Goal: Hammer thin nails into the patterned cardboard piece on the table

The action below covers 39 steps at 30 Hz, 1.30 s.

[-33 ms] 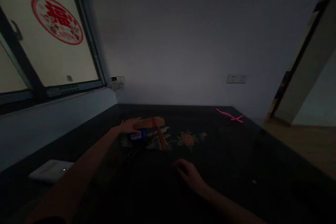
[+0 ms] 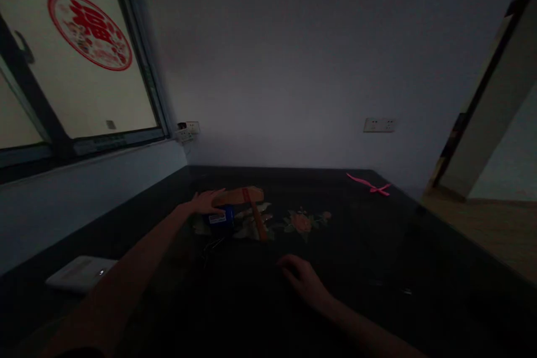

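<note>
My left hand (image 2: 206,202) reaches out on the dark table, its fingers apart and lying over the end of a brown, flat object (image 2: 235,196) and the top of a blue container (image 2: 221,218). A thin brown stick (image 2: 258,222) runs down from the flat object towards me; whether they are joined is unclear. My right hand (image 2: 302,277) rests on the table nearer to me, loosely curled, and what may lie under its fingers is hidden.
A white flat item (image 2: 81,273) lies at the left beside my left forearm. A pink ribbon (image 2: 371,185) is at the back right of the dark table (image 2: 335,207). Thin dark wire-like pieces (image 2: 213,245) lie below the blue container. A wall stands behind.
</note>
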Each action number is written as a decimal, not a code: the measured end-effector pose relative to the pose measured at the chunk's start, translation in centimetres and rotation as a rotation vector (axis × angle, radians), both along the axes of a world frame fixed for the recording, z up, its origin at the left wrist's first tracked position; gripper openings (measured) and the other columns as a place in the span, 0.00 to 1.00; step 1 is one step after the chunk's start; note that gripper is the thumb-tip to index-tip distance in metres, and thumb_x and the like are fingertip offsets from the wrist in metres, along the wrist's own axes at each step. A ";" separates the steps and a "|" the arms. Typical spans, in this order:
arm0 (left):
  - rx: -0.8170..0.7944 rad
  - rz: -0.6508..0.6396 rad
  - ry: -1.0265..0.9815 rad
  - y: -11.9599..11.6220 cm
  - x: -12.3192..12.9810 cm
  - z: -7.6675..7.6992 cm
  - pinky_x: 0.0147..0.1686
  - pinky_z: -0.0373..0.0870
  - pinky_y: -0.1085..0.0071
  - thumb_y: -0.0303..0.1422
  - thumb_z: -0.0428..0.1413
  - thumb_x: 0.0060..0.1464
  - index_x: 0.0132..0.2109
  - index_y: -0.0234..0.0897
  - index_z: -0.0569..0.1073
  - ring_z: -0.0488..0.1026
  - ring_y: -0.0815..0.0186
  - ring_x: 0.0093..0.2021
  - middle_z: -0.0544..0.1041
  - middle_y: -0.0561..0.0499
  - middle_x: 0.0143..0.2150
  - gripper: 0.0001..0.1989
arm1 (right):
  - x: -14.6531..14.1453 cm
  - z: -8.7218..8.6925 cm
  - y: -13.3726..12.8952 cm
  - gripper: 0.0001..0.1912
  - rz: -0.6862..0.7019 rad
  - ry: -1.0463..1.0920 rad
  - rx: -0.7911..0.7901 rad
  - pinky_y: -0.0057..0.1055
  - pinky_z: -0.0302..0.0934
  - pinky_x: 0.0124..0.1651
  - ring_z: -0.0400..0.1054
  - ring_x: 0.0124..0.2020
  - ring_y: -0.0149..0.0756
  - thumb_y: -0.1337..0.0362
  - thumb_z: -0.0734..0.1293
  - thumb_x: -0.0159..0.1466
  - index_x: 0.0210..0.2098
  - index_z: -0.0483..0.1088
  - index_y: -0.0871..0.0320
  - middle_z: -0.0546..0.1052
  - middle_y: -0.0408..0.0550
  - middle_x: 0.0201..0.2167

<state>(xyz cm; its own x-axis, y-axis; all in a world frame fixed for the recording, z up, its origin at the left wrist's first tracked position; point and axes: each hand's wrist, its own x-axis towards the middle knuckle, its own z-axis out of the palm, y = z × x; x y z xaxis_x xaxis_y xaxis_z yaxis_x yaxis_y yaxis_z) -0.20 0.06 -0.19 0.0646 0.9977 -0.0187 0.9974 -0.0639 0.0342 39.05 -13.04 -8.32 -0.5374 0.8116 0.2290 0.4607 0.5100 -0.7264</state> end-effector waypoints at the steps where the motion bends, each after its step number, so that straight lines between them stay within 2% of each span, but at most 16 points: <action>1: 0.001 -0.011 0.005 0.0 -0.2 -0.2 0.55 0.45 0.41 0.60 0.53 0.38 0.66 0.44 0.46 0.51 0.42 0.63 0.53 0.36 0.66 0.52 | -0.1 0.2 0.3 0.13 0.002 -0.010 0.002 0.28 0.63 0.43 0.71 0.40 0.35 0.72 0.60 0.59 0.41 0.70 0.57 0.77 0.48 0.40; 3: 0.021 -0.015 0.017 -0.1 -0.3 -0.7 0.56 0.46 0.43 0.60 0.52 0.39 0.66 0.46 0.47 0.52 0.43 0.63 0.55 0.37 0.65 0.50 | -0.5 0.8 1.7 0.13 0.001 -0.036 0.017 0.28 0.63 0.44 0.70 0.41 0.34 0.73 0.60 0.60 0.41 0.71 0.57 0.76 0.48 0.40; 6: 0.042 0.001 0.036 -0.2 -0.4 -1.2 0.56 0.47 0.46 0.60 0.51 0.40 0.66 0.48 0.48 0.53 0.43 0.62 0.56 0.38 0.64 0.48 | -2.3 2.1 5.1 0.10 -0.025 -0.095 0.049 0.30 0.62 0.48 0.69 0.43 0.33 0.73 0.61 0.61 0.40 0.71 0.59 0.76 0.48 0.40; 9: 0.048 0.022 0.053 -0.3 -0.3 -1.3 0.56 0.47 0.46 0.60 0.51 0.41 0.66 0.49 0.48 0.54 0.43 0.61 0.57 0.39 0.64 0.47 | -5.7 3.1 9.2 0.11 -0.066 -0.187 0.069 0.41 0.64 0.46 0.68 0.44 0.37 0.65 0.63 0.64 0.45 0.69 0.61 0.73 0.49 0.45; 12: 0.052 0.028 0.061 -0.4 -0.2 -1.3 0.56 0.47 0.46 0.60 0.51 0.40 0.66 0.50 0.48 0.54 0.43 0.61 0.58 0.40 0.63 0.48 | -9.9 3.6 12.4 0.16 -0.158 -0.299 0.069 0.42 0.65 0.44 0.68 0.44 0.39 0.61 0.63 0.64 0.50 0.66 0.60 0.71 0.51 0.48; 16: 0.047 0.038 0.072 -0.6 0.2 -1.1 0.56 0.46 0.44 0.61 0.51 0.40 0.66 0.50 0.47 0.54 0.43 0.61 0.57 0.40 0.64 0.48 | -14.3 3.8 14.6 0.17 -0.229 -0.431 0.068 0.43 0.65 0.44 0.68 0.45 0.40 0.60 0.63 0.64 0.51 0.65 0.59 0.70 0.51 0.50; 20: 0.062 0.041 0.077 -0.7 0.3 -1.1 0.56 0.47 0.44 0.61 0.50 0.40 0.66 0.50 0.47 0.54 0.43 0.62 0.57 0.40 0.64 0.48 | -15.7 3.8 15.4 0.17 -0.244 -0.527 0.066 0.43 0.65 0.44 0.68 0.44 0.39 0.61 0.63 0.64 0.51 0.65 0.60 0.70 0.51 0.49; 24: 0.077 0.038 0.092 -0.5 0.1 -1.4 0.55 0.49 0.45 0.61 0.50 0.40 0.65 0.50 0.49 0.55 0.43 0.61 0.58 0.40 0.63 0.47 | -14.8 3.6 15.0 0.17 -0.255 -0.579 0.075 0.42 0.65 0.44 0.68 0.44 0.39 0.61 0.63 0.64 0.51 0.65 0.59 0.70 0.51 0.49; 28: 0.091 0.029 0.103 -0.3 -0.2 -1.6 0.55 0.50 0.46 0.62 0.49 0.40 0.65 0.49 0.49 0.56 0.44 0.60 0.60 0.40 0.62 0.47 | -12.1 3.2 13.2 0.17 -0.258 -0.627 0.073 0.42 0.66 0.43 0.69 0.43 0.39 0.61 0.63 0.64 0.51 0.65 0.60 0.70 0.51 0.48; 35: 0.079 0.037 0.110 -0.6 0.3 -1.1 0.55 0.51 0.49 0.61 0.48 0.41 0.66 0.47 0.48 0.57 0.45 0.60 0.60 0.41 0.62 0.47 | -4.8 2.7 8.2 0.19 -0.296 -0.707 0.077 0.43 0.65 0.44 0.69 0.42 0.39 0.59 0.61 0.66 0.54 0.63 0.58 0.72 0.51 0.47; 39: 0.075 0.057 0.121 -0.8 0.7 -0.8 0.55 0.52 0.52 0.60 0.49 0.42 0.65 0.46 0.51 0.57 0.45 0.60 0.60 0.41 0.62 0.46 | -0.3 2.7 5.3 0.23 -0.348 -0.751 0.081 0.42 0.64 0.40 0.73 0.38 0.43 0.63 0.55 0.67 0.62 0.55 0.50 0.77 0.53 0.39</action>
<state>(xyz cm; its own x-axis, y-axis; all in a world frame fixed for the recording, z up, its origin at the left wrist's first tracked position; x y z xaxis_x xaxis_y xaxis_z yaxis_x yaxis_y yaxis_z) 0.47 -0.70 -0.99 0.0094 0.9986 0.0521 0.9960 -0.0047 -0.0888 38.74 -7.73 -5.64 -0.2921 0.9561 -0.0257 0.9492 0.2865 -0.1304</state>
